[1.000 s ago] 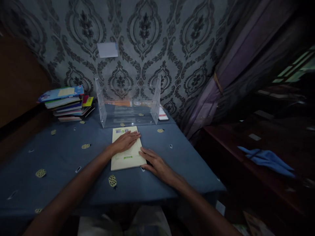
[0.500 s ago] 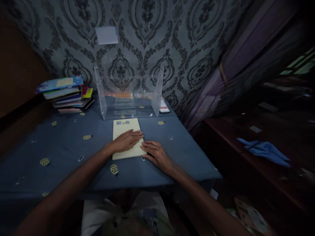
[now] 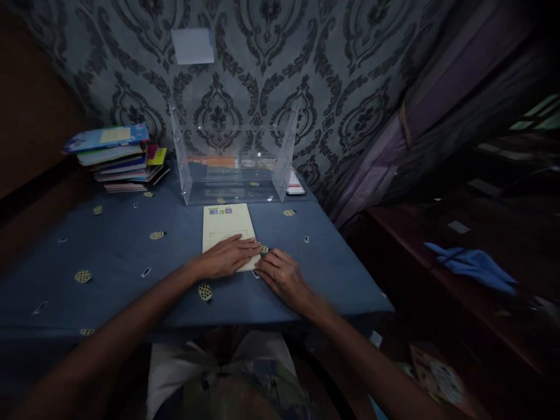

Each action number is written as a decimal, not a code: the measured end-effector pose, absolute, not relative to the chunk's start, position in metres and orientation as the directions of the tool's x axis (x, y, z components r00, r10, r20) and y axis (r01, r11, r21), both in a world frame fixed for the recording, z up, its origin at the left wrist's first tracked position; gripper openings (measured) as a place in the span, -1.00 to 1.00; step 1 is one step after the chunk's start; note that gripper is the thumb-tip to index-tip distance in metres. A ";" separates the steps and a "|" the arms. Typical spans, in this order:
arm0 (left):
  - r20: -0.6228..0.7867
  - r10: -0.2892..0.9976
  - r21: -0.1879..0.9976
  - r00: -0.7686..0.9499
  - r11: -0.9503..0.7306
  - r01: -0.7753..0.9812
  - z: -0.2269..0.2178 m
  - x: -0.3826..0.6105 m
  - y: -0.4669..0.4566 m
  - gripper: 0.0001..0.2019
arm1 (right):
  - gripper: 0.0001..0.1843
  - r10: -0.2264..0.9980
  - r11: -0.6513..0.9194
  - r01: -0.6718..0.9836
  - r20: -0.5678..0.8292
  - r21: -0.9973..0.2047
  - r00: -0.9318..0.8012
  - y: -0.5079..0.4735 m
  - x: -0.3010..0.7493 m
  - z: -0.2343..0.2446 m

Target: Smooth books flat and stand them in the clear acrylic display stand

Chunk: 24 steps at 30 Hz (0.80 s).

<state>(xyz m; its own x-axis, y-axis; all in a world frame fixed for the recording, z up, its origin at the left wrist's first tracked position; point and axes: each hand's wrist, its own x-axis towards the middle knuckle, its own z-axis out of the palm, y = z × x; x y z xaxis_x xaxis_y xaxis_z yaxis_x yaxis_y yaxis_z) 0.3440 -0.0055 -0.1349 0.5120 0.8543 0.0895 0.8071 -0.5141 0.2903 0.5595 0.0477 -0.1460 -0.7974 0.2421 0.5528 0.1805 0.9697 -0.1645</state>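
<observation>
A pale yellow booklet (image 3: 225,224) with small coloured prints along its top edge lies on the blue tablecloth in front of me. Across its lower half my left hand (image 3: 230,255) rests flat, fingers stretched to the right edge. At the bottom right corner my right hand (image 3: 282,277) has its fingers curled together, with the tips pinching that corner. The thumb side is partly hidden, so I cannot see how many sheets are between the fingers. Just behind the booklet stands a clear plastic rack (image 3: 236,189).
A stack of books (image 3: 116,157) stands at the table's back left. More books (image 3: 295,184) show behind the rack's right side. The patterned wall closes off the back. Right of the table, a blue cloth (image 3: 472,265) lies on a dark red surface (image 3: 402,233).
My left hand has slid down and right over the booklet, uncovering more of its middle. My right hand's fingers, straighter before, have curled in at the lower right corner. The view has tilted slightly.
</observation>
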 end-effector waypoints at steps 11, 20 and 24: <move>0.151 0.842 0.264 0.519 -0.540 0.799 -0.137 0.354 -0.025 -0.59 | -0.70 0.303 0.953 0.243 0.552 -0.181 -0.777 0.027 0.575 -0.156; 0.171 0.898 0.202 0.406 -0.435 0.877 -0.141 0.372 -0.048 -0.59 | -0.67 0.320 0.947 0.239 0.589 -0.214 -0.742 0.027 0.580 -0.161; 0.196 0.909 0.150 0.368 -0.399 0.905 -0.148 0.378 -0.060 -0.57 | -0.63 0.331 0.943 0.236 0.583 -0.235 -0.742 0.026 0.580 -0.160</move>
<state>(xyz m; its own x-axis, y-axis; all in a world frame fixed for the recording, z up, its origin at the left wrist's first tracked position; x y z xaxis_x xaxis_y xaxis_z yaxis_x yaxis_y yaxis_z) 0.3777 -0.0604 -0.1485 0.3683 0.9087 0.1965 0.9046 -0.3991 0.1498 0.5796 0.0260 -0.1597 -0.7421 0.3310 0.5828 0.2361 0.9429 -0.2348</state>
